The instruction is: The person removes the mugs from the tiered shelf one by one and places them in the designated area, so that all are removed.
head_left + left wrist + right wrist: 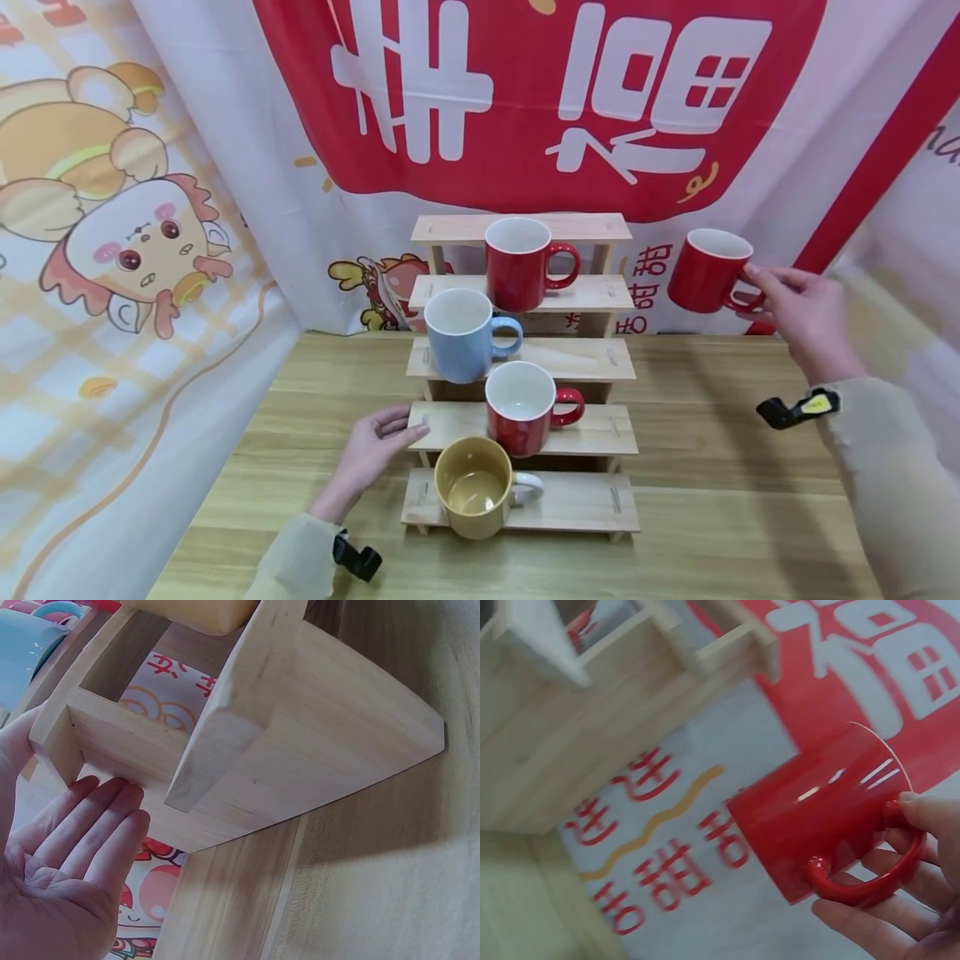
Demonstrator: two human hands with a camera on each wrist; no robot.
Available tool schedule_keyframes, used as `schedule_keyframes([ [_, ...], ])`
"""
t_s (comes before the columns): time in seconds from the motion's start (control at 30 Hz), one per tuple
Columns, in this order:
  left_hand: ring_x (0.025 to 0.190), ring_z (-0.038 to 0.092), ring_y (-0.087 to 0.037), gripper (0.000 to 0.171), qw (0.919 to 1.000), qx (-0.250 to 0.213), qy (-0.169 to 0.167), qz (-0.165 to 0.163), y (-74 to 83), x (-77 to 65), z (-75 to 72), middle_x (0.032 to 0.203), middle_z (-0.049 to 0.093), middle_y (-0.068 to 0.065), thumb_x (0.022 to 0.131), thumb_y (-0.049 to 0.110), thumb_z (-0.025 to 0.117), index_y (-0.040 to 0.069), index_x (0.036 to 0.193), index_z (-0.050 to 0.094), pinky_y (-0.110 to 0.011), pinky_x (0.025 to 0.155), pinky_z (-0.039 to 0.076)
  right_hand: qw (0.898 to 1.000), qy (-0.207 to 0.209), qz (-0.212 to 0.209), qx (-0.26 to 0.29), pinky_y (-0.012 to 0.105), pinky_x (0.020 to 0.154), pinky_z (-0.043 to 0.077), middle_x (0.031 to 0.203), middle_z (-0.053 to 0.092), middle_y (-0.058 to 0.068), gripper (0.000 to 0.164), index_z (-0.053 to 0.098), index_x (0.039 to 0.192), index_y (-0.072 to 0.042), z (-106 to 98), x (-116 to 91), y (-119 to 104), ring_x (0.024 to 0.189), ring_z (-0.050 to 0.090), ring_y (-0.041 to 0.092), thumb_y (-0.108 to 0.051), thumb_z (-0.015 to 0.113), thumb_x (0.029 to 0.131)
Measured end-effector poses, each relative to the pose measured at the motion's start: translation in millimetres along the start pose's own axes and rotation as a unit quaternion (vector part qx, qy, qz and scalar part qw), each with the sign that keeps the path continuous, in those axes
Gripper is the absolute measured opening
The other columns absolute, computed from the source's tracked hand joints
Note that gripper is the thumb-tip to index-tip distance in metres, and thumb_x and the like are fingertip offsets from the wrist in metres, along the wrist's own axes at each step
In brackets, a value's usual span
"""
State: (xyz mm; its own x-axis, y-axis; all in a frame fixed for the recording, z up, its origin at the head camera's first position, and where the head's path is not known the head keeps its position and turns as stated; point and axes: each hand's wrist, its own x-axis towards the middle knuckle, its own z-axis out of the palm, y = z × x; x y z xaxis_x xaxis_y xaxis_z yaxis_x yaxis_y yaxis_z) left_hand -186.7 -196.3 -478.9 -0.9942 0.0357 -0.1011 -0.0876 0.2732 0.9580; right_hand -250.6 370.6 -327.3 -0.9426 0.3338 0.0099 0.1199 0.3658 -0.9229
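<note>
A red mug (705, 271) with a white inside is held up at the right by my right hand (806, 312). In the right wrist view the thumb and fingers grip the handle of this tilted mug (832, 817). My left hand (375, 450) holds the left end of a step on a wooden stepped rack (577, 500), thumb on top. In the left wrist view the fingers of this hand (67, 862) reach under the board. On the rack stand a red mug (517, 271) near the top, a light blue mug (459, 346), another red mug (517, 425) and a yellow mug (474, 492) lowest.
The rack stands on a wood-grain table (712, 500). Behind hangs a white cloth with a large red print (525, 167). Another printed cloth (112, 375) borders the left side. Handles of the racked mugs point right.
</note>
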Motion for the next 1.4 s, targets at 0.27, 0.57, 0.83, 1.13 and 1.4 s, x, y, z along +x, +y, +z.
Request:
schedule_keyframes([
  [0.27, 0.12, 0.062, -0.033, 0.071, 1.0, -0.002, -0.002, -0.003, 0.8, 1.7, 0.4, 0.131, 0.064, -0.021, 0.083, 0.036, 0.086, 0.0, 0.137, 0.059, -0.042, 0.1, 0.051, 0.988, 0.026, -0.016, 0.151, 0.03, 0.067, 0.061, 0.087, 0.072, -0.013, 0.057, 0.062, 0.129, 0.008, 32.6, -2.1, 54.4, 0.081, 0.073, 0.009, -0.036, 0.072, 0.095],
  [0.57, 0.118, 0.063, -0.033, 0.07, 0.9999, -0.01, -0.002, 0.002, -0.7, 1.4, 2.7, 0.129, 0.065, -0.021, 0.083, 0.035, 0.086, -0.001, 0.136, 0.059, -0.041, 0.099, 0.052, 0.995, 0.063, 0.018, 0.08, 0.031, 0.07, 0.06, 0.089, 0.071, -0.014, 0.059, 0.062, 0.133, 0.008, 71.5, -4.2, 110.1, 0.083, 0.072, 0.004, -0.04, 0.067, 0.099],
  [0.83, 0.12, 0.062, -0.036, 0.07, 1.0, -0.005, 0.0, 0.004, -2.9, 0.7, 4.7, 0.13, 0.064, -0.022, 0.083, 0.034, 0.086, -0.002, 0.137, 0.059, -0.043, 0.099, 0.052, 0.988, 0.117, 0.013, 0.103, 0.023, 0.062, 0.059, 0.077, 0.07, -0.021, 0.044, 0.072, 0.121, 0.005, 93.4, -7.8, 137.1, 0.079, 0.07, 0.0, -0.031, 0.074, 0.095],
  [1.13, 0.121, 0.061, -0.036, 0.069, 0.9999, -0.008, -0.002, 0.009, 0.2, -0.2, 4.2, 0.132, 0.063, -0.024, 0.086, 0.033, 0.084, -0.003, 0.138, 0.057, -0.041, 0.099, 0.052, 0.988, 0.144, 0.025, 0.047, 0.015, 0.063, 0.056, 0.106, 0.076, 0.008, 0.05, 0.074, 0.121, 0.0, 106.1, 0.8, 134.1, 0.084, 0.073, 0.007, -0.043, 0.073, 0.093],
  [1.4, 0.12, 0.062, -0.034, 0.073, 1.0, -0.003, -0.001, 0.005, -2.1, 0.7, 1.0, 0.131, 0.064, -0.022, 0.083, 0.037, 0.086, -0.001, 0.138, 0.058, -0.041, 0.099, 0.052, 0.987, 0.14, 0.011, 0.072, 0.022, 0.066, 0.059, 0.101, 0.076, 0.008, 0.044, 0.073, 0.118, 0.003, 117.5, -4.7, 130.2, 0.079, 0.072, 0.008, -0.033, 0.075, 0.094],
])
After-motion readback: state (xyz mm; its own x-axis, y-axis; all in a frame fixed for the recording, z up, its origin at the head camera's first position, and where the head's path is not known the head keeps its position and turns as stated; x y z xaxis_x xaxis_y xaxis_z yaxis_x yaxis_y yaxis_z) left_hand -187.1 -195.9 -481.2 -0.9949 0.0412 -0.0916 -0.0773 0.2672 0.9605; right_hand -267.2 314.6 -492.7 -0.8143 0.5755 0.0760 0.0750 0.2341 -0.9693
